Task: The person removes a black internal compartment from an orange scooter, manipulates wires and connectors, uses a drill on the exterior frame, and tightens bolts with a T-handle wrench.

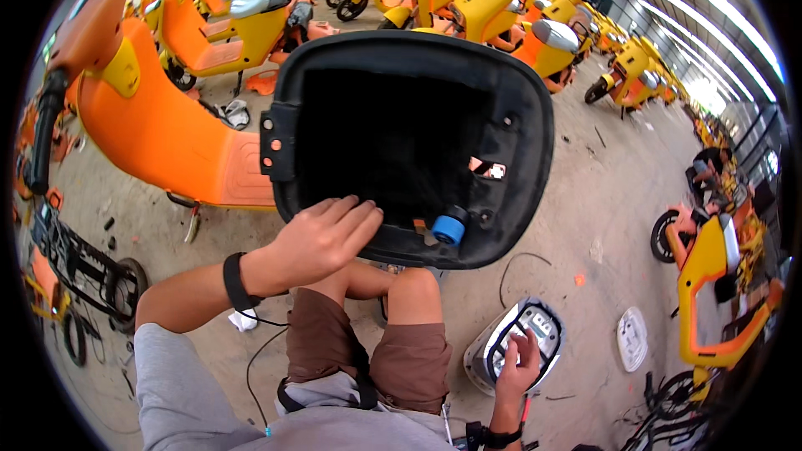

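In front of me is the black under-seat tub (pixel 530 117) of an orange scooter (pixel 159 125), its deep inside in shadow. My left hand (pixel 330 238) rests on the tub's near left edge, fingers stretched out over the rim and the thumb mostly hidden. A blue-capped round part (pixel 449 230) sits at the tub's near right corner. My right hand (pixel 518 363) is lower right, fingers loosely bent and apart, with nothing visible in them. Behind it, on the floor, lies an upturned grey scooter seat (pixel 480 355) with a black ring-shaped edge; whether the hand touches it is unclear.
Rows of yellow and orange scooters (pixel 484 4) stand at the back. A stripped black frame (pixel 79 259) is at the left, and a partly dismantled yellow scooter (pixel 702 309) at the right. On the floor lie a white oval panel (pixel 632 338), a cable (pixel 251 367) and scraps.
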A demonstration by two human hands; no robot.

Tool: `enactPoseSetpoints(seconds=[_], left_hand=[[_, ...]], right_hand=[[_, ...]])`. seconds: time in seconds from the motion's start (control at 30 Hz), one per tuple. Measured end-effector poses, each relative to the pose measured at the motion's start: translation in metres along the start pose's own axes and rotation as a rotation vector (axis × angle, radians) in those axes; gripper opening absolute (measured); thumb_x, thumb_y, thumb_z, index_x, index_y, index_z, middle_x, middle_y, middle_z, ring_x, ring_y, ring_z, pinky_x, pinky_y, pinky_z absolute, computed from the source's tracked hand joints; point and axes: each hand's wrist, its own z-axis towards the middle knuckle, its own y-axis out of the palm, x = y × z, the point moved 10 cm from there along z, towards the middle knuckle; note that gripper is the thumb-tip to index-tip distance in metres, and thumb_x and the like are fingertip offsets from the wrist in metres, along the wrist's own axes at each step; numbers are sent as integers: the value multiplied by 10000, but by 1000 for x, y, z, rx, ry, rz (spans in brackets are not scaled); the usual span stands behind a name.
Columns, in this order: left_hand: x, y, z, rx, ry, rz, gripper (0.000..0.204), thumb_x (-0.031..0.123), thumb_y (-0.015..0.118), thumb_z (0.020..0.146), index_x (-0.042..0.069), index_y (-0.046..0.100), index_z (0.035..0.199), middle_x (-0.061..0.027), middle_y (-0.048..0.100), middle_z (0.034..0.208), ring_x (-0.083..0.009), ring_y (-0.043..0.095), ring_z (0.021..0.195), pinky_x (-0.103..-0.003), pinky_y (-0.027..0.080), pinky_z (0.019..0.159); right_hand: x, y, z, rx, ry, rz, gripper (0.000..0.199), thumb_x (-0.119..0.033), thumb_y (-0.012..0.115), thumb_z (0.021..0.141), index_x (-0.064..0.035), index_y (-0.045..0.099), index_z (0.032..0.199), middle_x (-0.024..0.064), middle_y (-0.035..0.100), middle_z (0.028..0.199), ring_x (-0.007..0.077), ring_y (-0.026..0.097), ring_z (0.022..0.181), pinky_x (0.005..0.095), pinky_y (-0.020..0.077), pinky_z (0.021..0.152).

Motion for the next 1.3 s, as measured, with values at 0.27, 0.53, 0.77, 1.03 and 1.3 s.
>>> enactPoseSetpoints(seconds=[0.27, 0.53, 0.77, 1.03, 1.3], left_hand=[[5, 6, -10, 6, -18, 88, 418, 195, 612, 730, -40, 597, 1075, -158, 646, 1040, -294, 642, 930, -356, 527, 821], [2, 13, -10, -67, -47, 14, 476, 190, 628, 700, -38, 576, 1114, -170, 624, 1091, -301, 632, 981, -370, 526, 852], [3, 12, -9, 45, -20, 65, 470, 215, 618, 672, -46, 602, 1063, -167, 641, 1014, -294, 645, 895, -372, 539, 783], [2, 18, -5, -40, -35, 76, 371, 152, 616, 732, -11, 622, 1065, -125, 651, 1056, -272, 646, 955, -347, 545, 815], [6, 15, -7, -19, 17, 57, 334, 152, 602, 748, -26, 628, 1030, -145, 643, 1046, -271, 641, 940, -342, 544, 784]], right_hand=[[-304, 157, 45, -520, -1059, -352, 495, -132, 840, 664, -13, 665, 1112, 96, 660, 973, 230, 622, 747, 305, 500, 661], [-312, 198, 52, -831, -1052, -408, 401, -104, 767, 694, -39, 670, 1078, 91, 654, 956, 268, 646, 723, 350, 497, 622], [-303, 241, 63, -1087, -1145, -881, 292, -200, 716, 798, -29, 654, 1027, 122, 673, 768, 299, 666, 722, 374, 491, 644], [-293, 245, 67, -1145, -1200, -957, 309, -286, 705, 821, -68, 696, 1040, 135, 665, 695, 299, 675, 699, 386, 502, 608], [-302, 250, 51, -1273, -1262, -1026, 377, -242, 759, 736, -110, 706, 1085, 99, 710, 926, 267, 682, 829, 391, 508, 672]])
